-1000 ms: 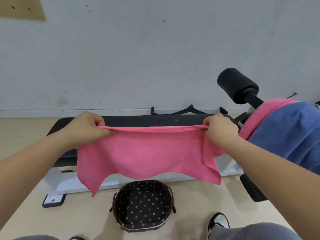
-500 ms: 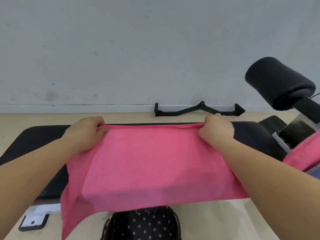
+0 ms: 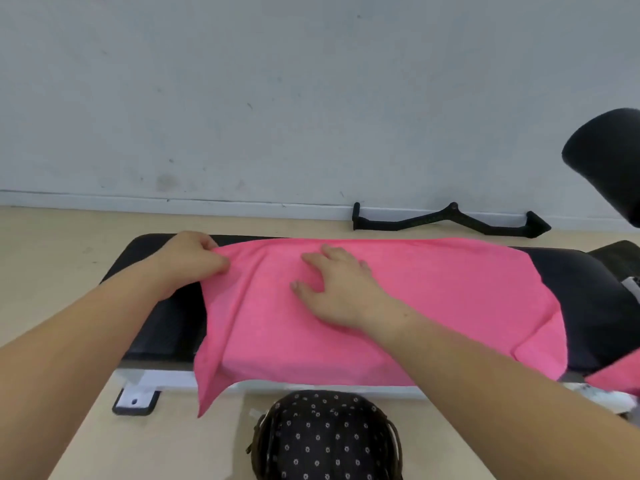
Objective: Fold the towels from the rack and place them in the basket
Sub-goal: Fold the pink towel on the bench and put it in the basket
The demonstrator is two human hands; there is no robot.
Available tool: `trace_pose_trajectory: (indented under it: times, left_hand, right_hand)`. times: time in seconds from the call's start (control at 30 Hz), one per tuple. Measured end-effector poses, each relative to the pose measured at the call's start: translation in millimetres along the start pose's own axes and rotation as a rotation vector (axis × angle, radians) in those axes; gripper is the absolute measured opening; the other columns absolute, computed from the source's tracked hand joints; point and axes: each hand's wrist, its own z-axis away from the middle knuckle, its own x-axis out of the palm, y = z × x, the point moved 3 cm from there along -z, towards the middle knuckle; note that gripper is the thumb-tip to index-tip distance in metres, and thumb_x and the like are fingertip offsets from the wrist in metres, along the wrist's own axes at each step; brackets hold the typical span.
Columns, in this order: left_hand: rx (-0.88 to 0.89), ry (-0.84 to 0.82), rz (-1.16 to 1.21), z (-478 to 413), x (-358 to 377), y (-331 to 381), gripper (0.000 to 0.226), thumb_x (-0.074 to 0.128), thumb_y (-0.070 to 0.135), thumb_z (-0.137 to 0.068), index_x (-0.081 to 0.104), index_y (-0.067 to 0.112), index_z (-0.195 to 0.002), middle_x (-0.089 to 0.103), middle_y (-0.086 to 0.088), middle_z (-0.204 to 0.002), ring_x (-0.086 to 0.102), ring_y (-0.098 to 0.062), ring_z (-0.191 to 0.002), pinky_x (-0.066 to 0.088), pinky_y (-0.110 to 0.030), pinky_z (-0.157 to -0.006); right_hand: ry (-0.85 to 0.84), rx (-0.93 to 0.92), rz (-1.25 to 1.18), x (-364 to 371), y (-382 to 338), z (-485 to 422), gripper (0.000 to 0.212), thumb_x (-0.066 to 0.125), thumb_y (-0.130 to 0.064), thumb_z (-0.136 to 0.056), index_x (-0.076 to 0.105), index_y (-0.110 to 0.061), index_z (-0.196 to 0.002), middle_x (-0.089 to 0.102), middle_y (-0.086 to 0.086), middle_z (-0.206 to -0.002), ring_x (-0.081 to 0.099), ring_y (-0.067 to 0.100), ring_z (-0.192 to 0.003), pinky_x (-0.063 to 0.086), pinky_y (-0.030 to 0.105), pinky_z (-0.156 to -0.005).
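Observation:
A pink towel lies spread across the black padded bench, its near edge hanging over the bench's front. My left hand pinches the towel's far left corner. Palm down, my right hand rests flat on the towel's middle with fingers spread. Below the bench, at the bottom of the view, sits the dark basket with a white-flower lining; nothing shows inside it. A corner of another pink towel shows at the right edge.
A black roller pad juts in at the upper right. A black cable-handle bar lies on the floor by the grey wall. The bench's white frame foot stands on the tan floor at lower left.
The towel has come down from held stretched in the air to lying on the bench. My right hand has let go of its corner and moved left onto the towel's middle.

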Motion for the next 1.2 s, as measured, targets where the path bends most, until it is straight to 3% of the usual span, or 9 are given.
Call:
trace_pose_trajectory:
  times: [0.13, 0.27, 0.37, 0.43, 0.5, 0.63, 0.8, 0.97, 1.2]
  left_hand:
    - [0.046, -0.011, -0.019, -2, -4, -14, 0.011, 0.063, 0.002, -0.081, 0.071, 0.008, -0.079, 0.065, -0.007, -0.075, 0.057, -0.019, -0.068, 0.041, -0.024, -0.055]
    - [0.078, 0.134, -0.017, -31, -16, -16, 0.012, 0.061, 0.008, -0.085, 0.071, 0.012, -0.079, 0.065, -0.005, -0.070, 0.058, -0.023, -0.060, 0.044, -0.023, -0.049]
    - [0.163, 0.298, 0.014, -46, -18, -12, 0.013, 0.064, 0.018, -0.090, 0.069, 0.015, -0.101, 0.070, -0.005, -0.100, 0.068, -0.029, -0.084, 0.059, -0.037, -0.078]
    - [0.180, 0.296, 0.080, -42, -12, -10, 0.045, 0.067, 0.021, -0.093, 0.056, 0.018, -0.136, 0.055, -0.002, -0.131, 0.064, -0.023, -0.097, 0.052, -0.036, -0.093]
    - [0.188, 0.292, 0.103, -27, -8, -15, 0.059, 0.069, 0.023, -0.093, 0.047, 0.017, -0.147, 0.048, -0.006, -0.142, 0.063, -0.020, -0.102, 0.050, -0.035, -0.094]
    - [0.111, 0.234, -0.109, 14, -12, -40, 0.034, 0.069, 0.036, -0.088, 0.063, 0.012, -0.113, 0.065, -0.006, -0.106, 0.059, -0.020, -0.086, 0.049, -0.037, -0.072]
    - [0.016, 0.069, -0.183, 52, 0, -51, 0.038, 0.066, 0.044, -0.089, 0.049, 0.015, -0.071, 0.054, 0.003, -0.062, 0.055, -0.020, -0.060, 0.045, -0.032, -0.057]
    - [0.077, 0.170, -0.177, 54, 2, -50, 0.028, 0.051, 0.041, -0.103, 0.053, 0.013, -0.097, 0.063, -0.004, -0.088, 0.062, -0.026, -0.080, 0.047, -0.037, -0.065]
    - [0.065, 0.301, -0.153, 33, -13, -57, 0.023, 0.047, 0.036, -0.105, 0.047, 0.013, -0.106, 0.063, -0.005, -0.092, 0.061, -0.028, -0.080, 0.046, -0.040, -0.063]
  right_hand:
    - [-0.139, 0.090, 0.076, 18, -21, -3, 0.092, 0.038, -0.092, -0.078, 0.009, -0.056, -0.158, -0.012, -0.003, -0.173, -0.018, 0.032, -0.157, -0.015, 0.071, -0.116]
    - [-0.146, 0.132, 0.151, 28, -22, -5, 0.103, 0.027, -0.104, -0.065, -0.004, -0.062, -0.154, -0.023, -0.005, -0.170, -0.028, 0.031, -0.154, -0.020, 0.073, -0.112]
    - [-0.170, 0.153, 0.165, 26, -21, -8, 0.104, 0.029, -0.104, -0.065, -0.006, -0.063, -0.154, -0.025, -0.005, -0.170, -0.030, 0.031, -0.153, -0.020, 0.073, -0.112]
    - [-0.174, 0.162, 0.170, 25, -21, -9, 0.105, 0.031, -0.104, -0.065, -0.006, -0.063, -0.154, -0.025, -0.006, -0.169, -0.029, 0.030, -0.154, -0.019, 0.073, -0.113]
    - [-0.164, 0.167, 0.175, 25, -22, -8, 0.105, 0.031, -0.104, -0.065, -0.007, -0.062, -0.154, -0.025, -0.006, -0.169, -0.029, 0.030, -0.154, -0.019, 0.073, -0.113]
    - [-0.148, 0.178, 0.195, 26, -26, -7, 0.108, 0.026, -0.106, -0.062, -0.009, -0.062, -0.154, -0.026, -0.005, -0.169, -0.028, 0.030, -0.154, -0.018, 0.074, -0.113]
    - [-0.153, 0.189, 0.195, 23, -30, -3, 0.108, 0.022, -0.107, -0.061, -0.010, -0.061, -0.154, -0.026, -0.005, -0.169, -0.028, 0.030, -0.154, -0.017, 0.074, -0.114]
    - [-0.127, 0.206, 0.220, 25, -33, -2, 0.104, 0.016, -0.106, -0.064, -0.011, -0.061, -0.154, -0.024, -0.005, -0.170, -0.025, 0.031, -0.155, -0.014, 0.075, -0.114]
    - [-0.081, 0.265, 0.203, 29, -48, -30, 0.111, 0.011, -0.108, -0.060, -0.009, -0.057, -0.156, -0.022, 0.000, -0.170, -0.023, 0.035, -0.155, -0.013, 0.077, -0.113]
